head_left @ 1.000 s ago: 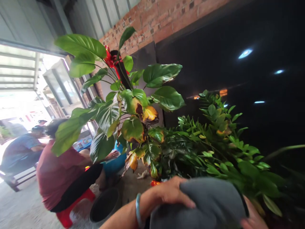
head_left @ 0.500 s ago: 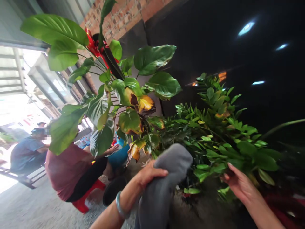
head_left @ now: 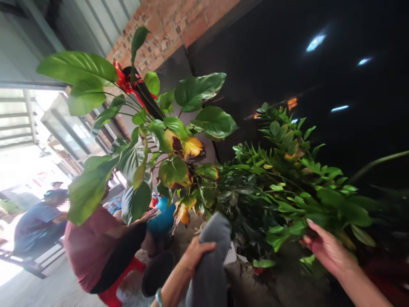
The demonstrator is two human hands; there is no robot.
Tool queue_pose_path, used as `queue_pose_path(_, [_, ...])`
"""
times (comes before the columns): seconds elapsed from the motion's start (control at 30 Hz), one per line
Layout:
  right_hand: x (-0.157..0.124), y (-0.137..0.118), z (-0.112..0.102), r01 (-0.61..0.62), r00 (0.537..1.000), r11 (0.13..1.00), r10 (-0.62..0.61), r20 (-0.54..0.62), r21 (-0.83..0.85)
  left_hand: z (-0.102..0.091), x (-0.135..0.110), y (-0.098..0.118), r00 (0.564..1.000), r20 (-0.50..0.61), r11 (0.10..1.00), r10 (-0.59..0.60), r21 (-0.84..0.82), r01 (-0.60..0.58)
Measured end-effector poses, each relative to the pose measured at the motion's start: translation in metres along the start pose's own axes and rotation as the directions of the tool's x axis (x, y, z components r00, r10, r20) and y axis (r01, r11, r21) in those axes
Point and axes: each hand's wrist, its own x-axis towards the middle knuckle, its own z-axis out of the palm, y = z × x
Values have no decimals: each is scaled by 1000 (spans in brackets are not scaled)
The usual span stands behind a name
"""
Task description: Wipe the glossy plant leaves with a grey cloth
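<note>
My left hand (head_left: pixel 195 255) is closed around a grey cloth (head_left: pixel 209 273), its thumb lying over the fabric. The cloth stands up above the fist and hangs down below it, and a pale bangle (head_left: pixel 159 297) circles that wrist. At the right, my right hand (head_left: pixel 330 251) is at the lower edge of a bushy green plant (head_left: pixel 287 187). Its thumb and fingers close at the edge of a green leaf (head_left: pixel 297 228); the exact contact is partly hidden. Left of this plant stands a tall broad-leaved plant (head_left: pixel 134 157), with several yellow and brown withered leaves (head_left: pixel 193 148).
A dark glossy panel (head_left: pixel 287 55) rises behind the plants, below a brick wall (head_left: pixel 172 25). At the left, one person (head_left: pixel 89 243) sits on a red stool (head_left: pixel 111 296) beside a black bucket (head_left: pixel 158 273). Another person (head_left: pixel 38 221) sits farther back.
The view has tilted up slightly, so the tall plant sits lower. My left hand and the cloth have lowered, and the cloth's top looks narrower. My right hand stays beside the same leaf.
</note>
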Motion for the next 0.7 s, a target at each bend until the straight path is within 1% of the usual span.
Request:
queue_pose_path(0.07, [0,0,1,0,1000,1000,0,1,6,-5,-1,38,994,-67,991,92,-87,-98])
queue_pose_path(0.1, [0,0,3,7,1000,1000,-7,2,10,-3,1,57,978,-130,974,165,-134,-182])
queue_pose_path(0.13, [0,1,4,16,1000,1000,-16,4,16,3,6,74,952,-193,946,236,-177,-270])
queue_pose_path(0.17, [0,1,5,26,1000,999,-26,5,24,12,11,86,928,-247,918,280,-213,-334])
queue_pose_path(0.2, [-1,2,6,33,999,999,-33,9,29,22,16,90,914,-285,904,287,-235,-357])
queue_pose_path(0.23, [-1,3,6,38,999,999,-39,13,30,33,21,86,920,-296,913,255,-240,-330])
queue_pose_path(0.27, [-1,4,6,42,999,999,-42,19,26,43,25,76,939,-285,937,192,-230,-262])
queue_pose_path(0.33, [0,5,4,44,998,999,-44,37,5,56,26,39,973,-229,988,11,-146,-46])
queue_pose_path(0.4, [2,5,0,41,997,999,-40,60,-15,58,17,-1,975,-194,988,-105,-131,80])
queue_pose_path(0.43, [3,4,-3,38,997,999,-36,73,-23,55,9,-15,979,-157,982,-132,-157,107])
queue_pose_path(0.47, [5,4,-6,34,996,999,-31,86,-32,50,1,-22,985,-123,978,-119,-185,95])
queue_pose_path(0.5, [6,3,-9,31,995,999,-27,94,-40,45,-8,-21,987,-111,973,-113,-216,87])
queue_pose_path(0.53, [8,3,-12,30,995,998,-25,99,-48,41,-15,-13,989,-117,967,-91,-249,60])
queue_pose_path(0.6, [10,2,-14,30,994,998,-24,103,-56,37,-23,20,978,-203,953,-47,-301,-17])
queue_pose_path(0.67, [11,3,-14,38,994,998,-34,100,-41,43,-19,57,948,-269,903,170,-343,-259])
queue_pose_path(0.7, [11,4,-12,43,994,999,-40,102,-31,48,-12,70,934,-282,880,220,-354,-315])
